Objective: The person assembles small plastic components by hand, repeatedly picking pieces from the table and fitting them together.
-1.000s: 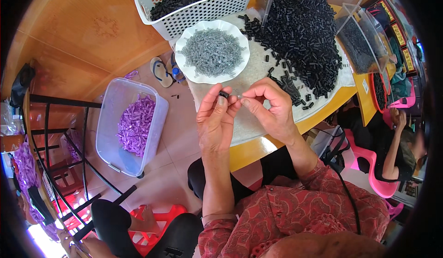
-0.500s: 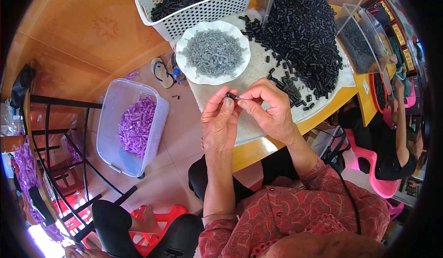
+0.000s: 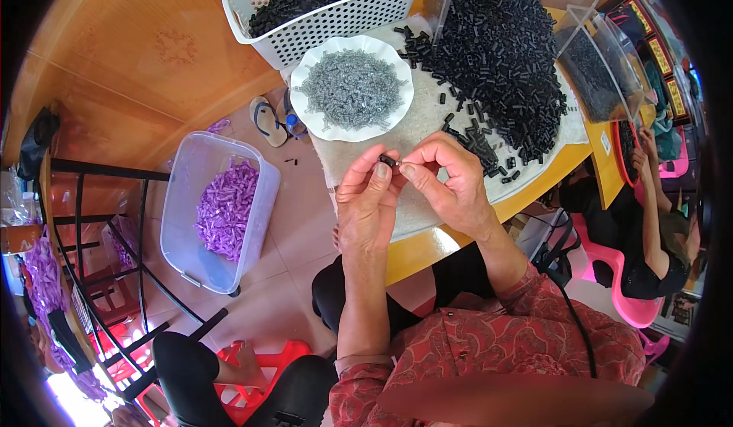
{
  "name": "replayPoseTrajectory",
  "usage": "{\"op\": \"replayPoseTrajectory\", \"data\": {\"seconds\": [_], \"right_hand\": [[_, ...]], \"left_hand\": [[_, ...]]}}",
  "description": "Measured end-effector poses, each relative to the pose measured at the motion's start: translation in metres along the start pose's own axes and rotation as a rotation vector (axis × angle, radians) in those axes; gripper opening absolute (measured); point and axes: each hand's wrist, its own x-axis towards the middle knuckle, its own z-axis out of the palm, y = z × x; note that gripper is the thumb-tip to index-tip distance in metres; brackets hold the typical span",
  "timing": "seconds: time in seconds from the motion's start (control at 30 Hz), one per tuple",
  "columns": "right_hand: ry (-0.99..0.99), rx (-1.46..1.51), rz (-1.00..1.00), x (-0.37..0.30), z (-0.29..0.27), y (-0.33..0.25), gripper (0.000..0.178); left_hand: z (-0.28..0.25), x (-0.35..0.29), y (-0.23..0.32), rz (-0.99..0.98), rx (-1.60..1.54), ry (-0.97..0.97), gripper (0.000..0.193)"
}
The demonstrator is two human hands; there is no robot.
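Note:
Between the thumb and fingers of my left hand (image 3: 368, 204) is a small black plastic tube (image 3: 387, 160), held near the table's front edge. My right hand (image 3: 452, 184) pinches a tiny clear piece (image 3: 399, 164) at the tube's right end; the fingertips partly hide it, and I cannot tell how deep it sits. Just beyond my hands stands a scalloped white plate (image 3: 298, 119) heaped with small clear plastic pieces (image 3: 353, 89). A large pile of black tubes (image 3: 500, 60) spreads over the cloth to the right, with several loose ones nearer my right hand.
A white perforated basket (image 3: 336, 31) of black parts stands behind the plate. Clear bins (image 3: 599, 76) are at the right. On the floor at left, a translucent tub (image 3: 179, 221) holds purple pieces (image 3: 227, 209). Other people sit at the right and lower left.
Both hands have shifted slightly right with the black tube, still close together. At the far right, another person's arms have moved beside the red-rimmed tray.

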Motion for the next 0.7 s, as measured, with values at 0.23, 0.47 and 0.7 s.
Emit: {"op": "replayPoseTrajectory", "data": {"seconds": [0.23,0.47,0.7], "right_hand": [[-0.009,-0.009,0.010,0.0002,-0.0012,0.0000,0.007],[-0.014,-0.018,0.029,0.0009,0.0004,-0.0017,0.006],[0.004,-0.061,-0.035,-0.0008,0.0006,0.0012,0.007]], "left_hand": [[-0.0028,0.0017,-0.0031,-0.078,-0.071,0.015,0.027],[-0.0007,0.0011,-0.0022,-0.052,-0.026,0.022,0.027],[0.0033,0.0006,-0.0013,-0.026,-0.081,0.031,0.027]]}}
